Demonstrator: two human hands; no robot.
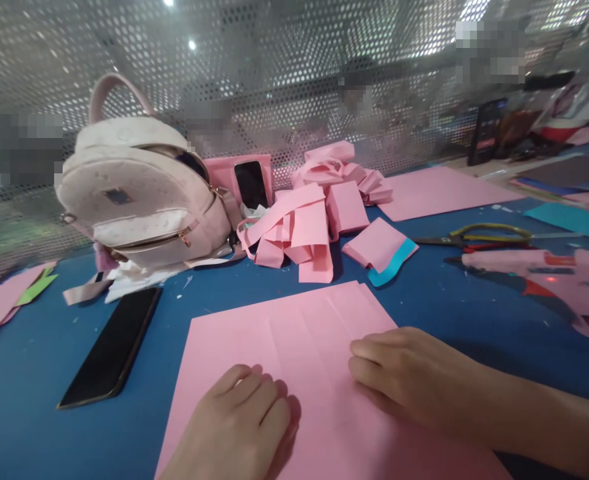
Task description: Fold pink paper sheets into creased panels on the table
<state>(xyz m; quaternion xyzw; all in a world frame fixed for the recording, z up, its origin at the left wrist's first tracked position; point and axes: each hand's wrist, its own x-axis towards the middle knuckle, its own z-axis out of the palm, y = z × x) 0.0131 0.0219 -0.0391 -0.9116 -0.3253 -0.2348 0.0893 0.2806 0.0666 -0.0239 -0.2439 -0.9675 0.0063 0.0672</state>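
A large pink sheet of paper (254,340) with several straight crease lines lies on the blue table in front of me. My left hand (244,420) rests on its lower left part, fingers curled under and knuckles up. My right hand (399,373) lies on the right side of the sheet, its fingers bent and pressed together against the paper. Both sets of fingertips are turned down out of sight, so I cannot see whether they pinch anything. Beyond the sheet's far edge is a small folded pink paper piece (377,243) with a blue strip (394,265).
Scissors (489,235) and a pink glue gun (549,273) lie at right. A black phone (112,347) lies at left. Behind stand a pale backpack (144,180), folded pink paper pieces (304,227), another phone (251,185) and a perforated metal screen (274,67).
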